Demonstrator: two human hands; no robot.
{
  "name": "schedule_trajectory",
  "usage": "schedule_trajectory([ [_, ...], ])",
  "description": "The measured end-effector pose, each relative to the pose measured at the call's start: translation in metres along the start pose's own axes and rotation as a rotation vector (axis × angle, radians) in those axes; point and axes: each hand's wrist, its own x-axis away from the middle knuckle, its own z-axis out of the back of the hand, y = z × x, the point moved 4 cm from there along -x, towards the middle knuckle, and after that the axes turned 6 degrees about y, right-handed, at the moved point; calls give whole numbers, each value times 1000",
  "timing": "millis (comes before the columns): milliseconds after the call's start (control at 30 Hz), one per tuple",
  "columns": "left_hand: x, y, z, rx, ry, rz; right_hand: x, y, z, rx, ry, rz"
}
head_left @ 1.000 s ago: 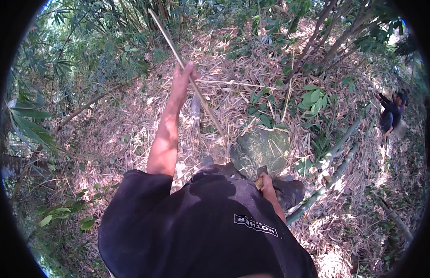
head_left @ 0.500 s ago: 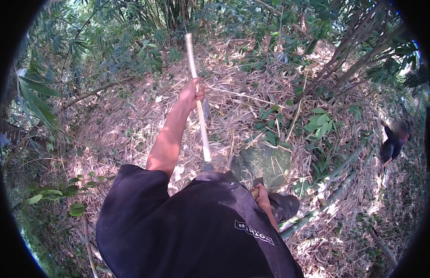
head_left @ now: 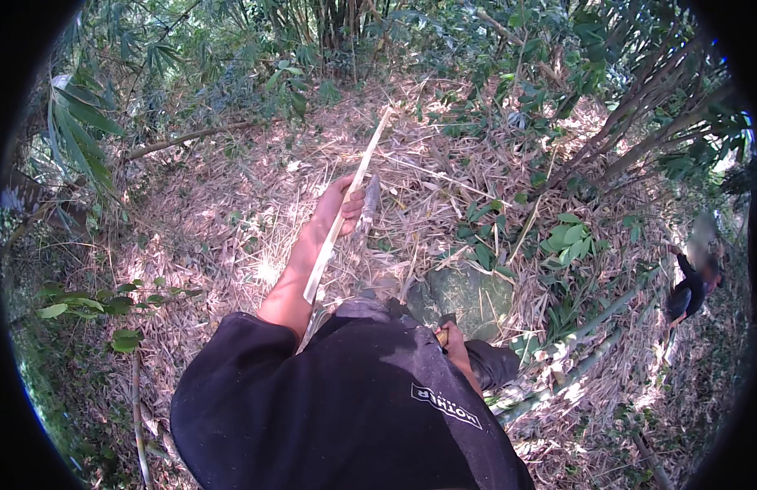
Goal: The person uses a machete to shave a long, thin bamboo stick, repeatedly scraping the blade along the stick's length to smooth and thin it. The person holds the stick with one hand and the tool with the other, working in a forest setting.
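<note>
My left hand (head_left: 343, 206), arm stretched forward, is closed around a long pale strip of split bamboo (head_left: 325, 260). The strip slants from upper right down to the lower left, its near end lying over my forearm. By my right knee, my right hand (head_left: 455, 345) is closed on the light wooden handle of a tool (head_left: 441, 336). A short dark piece of that tool, which looks like part of a blade, shows above the fingers; my shirt and hand hide the rest.
A flat, greenish rock (head_left: 470, 300) lies just ahead of my knees. Dry leaf litter covers the ground. Green bamboo poles (head_left: 570, 371) lie to the right, near a leafy plant (head_left: 569, 239). Another person (head_left: 694, 287) is at the far right. Slanting stems (head_left: 632, 147) stand at the upper right.
My left hand has come down and closer. The strip has swung from leaning left at its top to leaning right, its near end now at my forearm. My right hand stays by my knee.
</note>
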Motion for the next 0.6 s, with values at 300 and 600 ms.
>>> schedule_trajectory([
  [300, 26, -4, 3, -724, 595, -577, -22, 7, 11, -24, -17, -16],
  [600, -11, -25, 17, -980, 360, -534, -6, 9, 10, -87, 7, 42],
])
